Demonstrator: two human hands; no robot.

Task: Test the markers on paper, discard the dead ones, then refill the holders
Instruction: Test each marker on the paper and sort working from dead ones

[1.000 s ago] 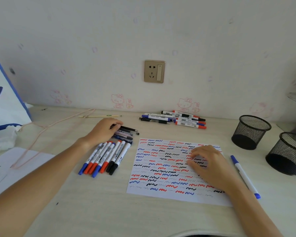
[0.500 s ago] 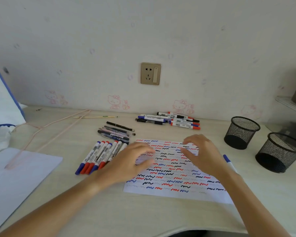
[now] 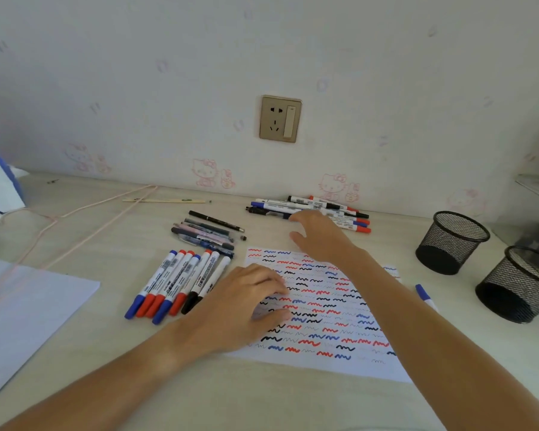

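right hand [image 3: 319, 236] reaches up-centre, fingers loose, holding nothing, tips at left end of far marker pile [image 3: 321, 209]; pile's long axis runs left-right. left hand [image 3: 246, 301] rests loosely curled on paper [image 3: 339, 353], empty.

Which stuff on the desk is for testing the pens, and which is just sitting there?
For the job:
white scribbled test paper
row of capped markers
marker pile by the wall
two black mesh holders

Lying about:
pink cord
blank white sheet
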